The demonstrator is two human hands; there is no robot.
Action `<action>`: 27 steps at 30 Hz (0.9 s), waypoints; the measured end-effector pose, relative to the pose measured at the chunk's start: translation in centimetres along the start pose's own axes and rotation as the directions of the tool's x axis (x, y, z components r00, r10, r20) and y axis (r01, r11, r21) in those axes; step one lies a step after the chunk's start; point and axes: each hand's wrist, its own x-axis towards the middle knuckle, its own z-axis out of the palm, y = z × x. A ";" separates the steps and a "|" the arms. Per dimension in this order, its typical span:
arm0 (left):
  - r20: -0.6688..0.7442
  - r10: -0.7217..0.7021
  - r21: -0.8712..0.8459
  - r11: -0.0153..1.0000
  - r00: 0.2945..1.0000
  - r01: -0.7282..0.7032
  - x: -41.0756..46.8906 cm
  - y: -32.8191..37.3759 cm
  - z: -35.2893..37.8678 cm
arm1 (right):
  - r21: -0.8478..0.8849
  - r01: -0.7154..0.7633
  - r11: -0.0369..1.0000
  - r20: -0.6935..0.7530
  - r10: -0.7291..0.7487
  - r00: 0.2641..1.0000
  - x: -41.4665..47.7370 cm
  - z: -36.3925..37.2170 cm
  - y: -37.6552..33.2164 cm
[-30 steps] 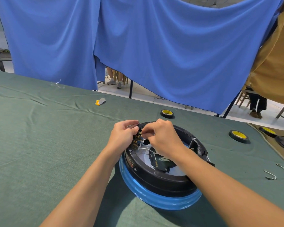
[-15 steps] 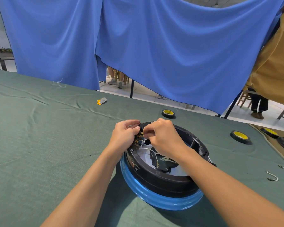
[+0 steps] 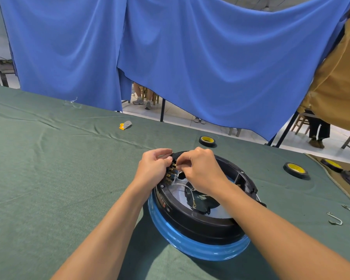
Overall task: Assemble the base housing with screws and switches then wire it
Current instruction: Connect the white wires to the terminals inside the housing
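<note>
I am observing the housing (image 3: 190, 225), a black ring in a blue rim, sitting on the green cloth (image 3: 49, 178) at 5 o'clock in my view. The switch (image 3: 170, 175), with its brass terminals, is standing at 10 o'clock on the housing's rim. The left hand (image 3: 152, 170) is gripping the switch from outside, fingers curling over the top. The right hand (image 3: 202, 170) is reaching in from the inside, thumb and forefinger pinching the white wire (image 3: 182, 184) at the top terminal; the contact itself is hidden. A second wire end is lying loose inside the ring. Tape rolls are lying at 1 o'clock (image 3: 207, 140) and 3 o'clock (image 3: 295, 170) of the housing, well apart from it. A hook (image 3: 334, 219) is lying near 4 o'clock.
</note>
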 end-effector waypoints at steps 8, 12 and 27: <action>0.001 -0.001 0.000 1.000 1.000 0.001 0.0 0.1 -0.1 | -0.002 0.001 1.000 0.020 -0.001 1.000 -0.1 -0.3 -0.2; -0.002 -0.004 -0.005 1.000 1.000 0.004 -0.1 0.2 -0.1 | -0.012 -0.003 1.000 0.017 0.004 1.000 -0.1 -0.3 -0.1; -0.006 0.007 -0.016 1.000 1.000 -0.007 -0.1 0.1 0.1 | 0.005 0.004 1.000 0.022 -0.004 1.000 0.0 -0.1 0.1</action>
